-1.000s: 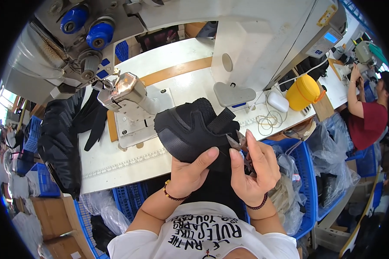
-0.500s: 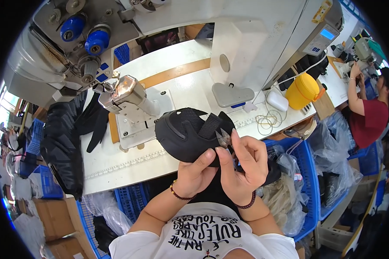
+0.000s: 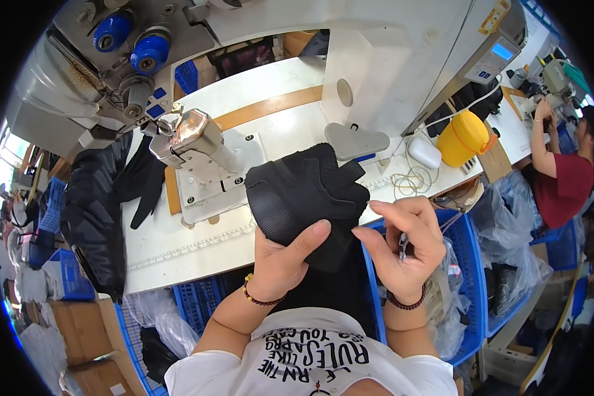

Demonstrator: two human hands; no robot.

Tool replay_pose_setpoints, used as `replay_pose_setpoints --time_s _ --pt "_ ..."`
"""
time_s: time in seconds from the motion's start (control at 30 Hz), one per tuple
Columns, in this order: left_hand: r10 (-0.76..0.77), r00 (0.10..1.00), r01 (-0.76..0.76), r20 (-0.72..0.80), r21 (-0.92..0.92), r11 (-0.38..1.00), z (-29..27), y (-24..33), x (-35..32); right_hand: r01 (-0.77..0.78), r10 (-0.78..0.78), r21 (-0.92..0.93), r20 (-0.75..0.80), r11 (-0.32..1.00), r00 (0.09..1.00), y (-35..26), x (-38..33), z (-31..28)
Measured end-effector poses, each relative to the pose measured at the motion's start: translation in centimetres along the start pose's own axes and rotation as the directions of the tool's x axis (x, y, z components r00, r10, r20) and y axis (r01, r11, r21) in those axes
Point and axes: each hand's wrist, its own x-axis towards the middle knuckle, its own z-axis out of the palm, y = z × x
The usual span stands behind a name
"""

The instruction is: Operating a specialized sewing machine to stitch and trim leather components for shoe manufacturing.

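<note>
A black shoe upper (image 3: 294,191) is held up over the front edge of the white table, its loop tab pointing away to the right. My left hand (image 3: 280,261) grips its lower edge, thumb on the outer face and fingers hidden underneath. Just right of the upper is my right hand (image 3: 412,241), thumb and forefinger parted close to its edge but apart from it. The other fingers curl around small metal thread snips (image 3: 403,247), mostly hidden in the palm. Behind the upper stands the metal post (image 3: 198,142) of a sewing machine.
Stacked black uppers (image 3: 96,218) lie on the left of the table (image 3: 178,261). At the right are a yellow container (image 3: 464,138), a white oval case (image 3: 424,153) and loose cord (image 3: 412,185). A blue crate (image 3: 472,297) with plastic bags stands below. A co-worker (image 3: 564,178) sits far right.
My right hand has drawn back right from the upper, and the snips' blades, earlier against it, have turned into the palm. My left hand has turned the upper and shifted slightly left.
</note>
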Motion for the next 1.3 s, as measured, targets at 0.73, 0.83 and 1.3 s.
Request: replay_pose_setpoints --time_s 0.73,0.83,1.3 --pt "-0.115 0.991 0.135 -0.074 0.402 0.906 -1.1 2.2 2.2 -0.063 0.052 0.086 0.123 0.994 0.991 3.3 0.7 -1.1" --pt "-0.156 0.984 0.174 -0.080 0.351 0.920 -1.3 2.4 2.3 0.132 -0.071 -0.238 0.249 0.962 0.966 2.0 1.2 -1.4" --pt "-0.123 0.991 0.133 -0.054 0.502 0.854 -1.8 3.1 1.9 0.383 -0.326 -0.201 0.267 0.902 0.907 2.2 2.1 -0.2"
